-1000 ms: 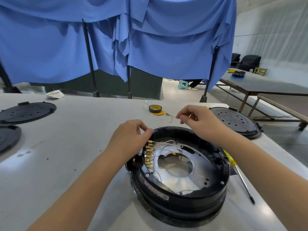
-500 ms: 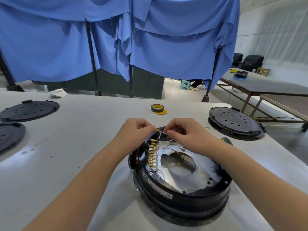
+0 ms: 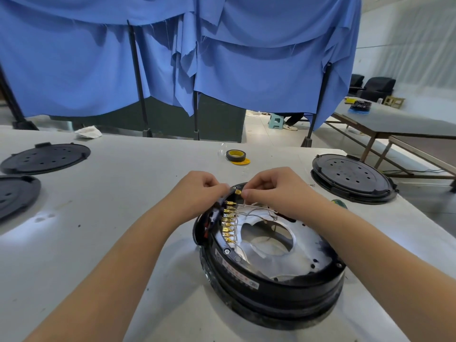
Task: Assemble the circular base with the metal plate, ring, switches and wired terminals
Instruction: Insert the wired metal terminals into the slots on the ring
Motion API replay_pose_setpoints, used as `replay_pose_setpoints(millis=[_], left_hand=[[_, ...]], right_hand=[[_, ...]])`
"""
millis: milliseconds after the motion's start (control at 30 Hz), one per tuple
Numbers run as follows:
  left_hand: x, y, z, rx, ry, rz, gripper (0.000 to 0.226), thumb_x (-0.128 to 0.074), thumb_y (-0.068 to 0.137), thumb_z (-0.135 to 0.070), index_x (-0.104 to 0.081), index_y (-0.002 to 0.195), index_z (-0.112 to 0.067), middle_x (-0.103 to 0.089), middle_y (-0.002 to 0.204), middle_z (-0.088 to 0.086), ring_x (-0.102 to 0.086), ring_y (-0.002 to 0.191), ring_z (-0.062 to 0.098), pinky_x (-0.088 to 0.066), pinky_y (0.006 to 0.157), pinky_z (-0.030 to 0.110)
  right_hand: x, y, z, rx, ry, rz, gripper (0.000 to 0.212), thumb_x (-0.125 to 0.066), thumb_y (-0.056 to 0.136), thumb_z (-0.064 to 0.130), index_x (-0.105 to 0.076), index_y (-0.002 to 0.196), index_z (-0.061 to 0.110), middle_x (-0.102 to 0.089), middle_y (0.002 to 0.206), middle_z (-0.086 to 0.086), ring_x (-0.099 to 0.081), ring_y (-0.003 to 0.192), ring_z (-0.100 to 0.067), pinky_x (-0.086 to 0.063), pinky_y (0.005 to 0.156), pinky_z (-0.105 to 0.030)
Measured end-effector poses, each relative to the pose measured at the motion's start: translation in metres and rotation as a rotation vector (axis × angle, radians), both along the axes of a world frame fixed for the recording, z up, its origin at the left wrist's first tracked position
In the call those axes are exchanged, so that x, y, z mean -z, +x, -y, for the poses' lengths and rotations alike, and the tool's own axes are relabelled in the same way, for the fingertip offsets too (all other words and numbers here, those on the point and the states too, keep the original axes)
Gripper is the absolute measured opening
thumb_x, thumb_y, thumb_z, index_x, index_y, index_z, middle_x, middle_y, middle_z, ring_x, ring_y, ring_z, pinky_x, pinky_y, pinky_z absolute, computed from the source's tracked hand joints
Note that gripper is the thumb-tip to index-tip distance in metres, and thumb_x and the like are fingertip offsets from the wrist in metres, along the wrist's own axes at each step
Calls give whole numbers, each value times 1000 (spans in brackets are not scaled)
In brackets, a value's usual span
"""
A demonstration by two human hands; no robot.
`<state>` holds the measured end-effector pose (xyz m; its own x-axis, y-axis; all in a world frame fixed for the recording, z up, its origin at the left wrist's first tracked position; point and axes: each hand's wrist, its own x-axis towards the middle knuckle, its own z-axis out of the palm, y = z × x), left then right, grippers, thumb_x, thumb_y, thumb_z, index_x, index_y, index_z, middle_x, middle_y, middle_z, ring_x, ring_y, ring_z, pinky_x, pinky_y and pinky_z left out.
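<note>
- My right hand (image 3: 276, 191) pinches a brass terminal (image 3: 237, 192) at the far rim of the black circular base (image 3: 271, 275) on the white table (image 3: 111, 218).
- My left hand (image 3: 197, 193) curls against that rim; its grip is hidden.
- Wired terminals (image 3: 227, 223) line the left inner wall beside the metal plate (image 3: 291, 257).

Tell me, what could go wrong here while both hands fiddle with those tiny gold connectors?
The right hand pinches a small gold terminal at the rim of the round black base; it might slip or bend. The thin white wires lie tangled over the shiny metal plate, so a tug could loosen neighbouring gold terminals in the row. The left hand partly hides the work.
</note>
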<state>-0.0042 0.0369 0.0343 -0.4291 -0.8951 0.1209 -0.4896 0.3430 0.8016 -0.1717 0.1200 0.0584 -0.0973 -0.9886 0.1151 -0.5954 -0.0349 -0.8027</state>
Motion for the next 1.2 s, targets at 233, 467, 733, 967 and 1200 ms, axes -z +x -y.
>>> replay_pose_setpoints(millis=[233,467,733,967,1200], left_hand=[[3,8,2,12,-42,380,52,-56,87,-53,-43,54,-15,-39,50,-2,-38,49,15,-28,51,27],[0,7,-1,29,-40,495,59,-47,91,-58,-40,53,-14,-32,48,0,-32,45,17,-25,50,28],[-1,6,-5,46,-59,560,63,-40,95,-57,-39,49,-14,-37,45,0,-35,43,15,-26,48,28],[-3,5,-8,24,-109,585,64,-42,95,-56,-38,48,-13,-36,43,0,-34,42,16,-24,47,28],[-5,4,-10,13,-94,561,62,-44,95,-53,-38,48,-13,-36,44,0,-34,42,15,-24,47,27]], right_hand=[[0,11,-3,-167,212,-103,7,-70,84,28,-73,81,23,-75,75,8,-67,73,-6,-54,76,-25],[10,7,-3,-152,167,-99,5,-70,85,21,-73,81,21,-73,69,10,-66,64,5,-47,57,-8],[20,7,-2,-167,102,-129,5,-70,85,21,-73,81,23,-73,72,7,-65,65,4,-45,60,-7],[22,8,-3,-160,69,-119,7,-69,85,20,-73,79,22,-72,67,10,-64,63,5,-44,59,-6],[24,11,-3,-127,50,-110,8,-70,85,20,-73,78,23,-72,68,8,-65,62,4,-46,60,-7]])
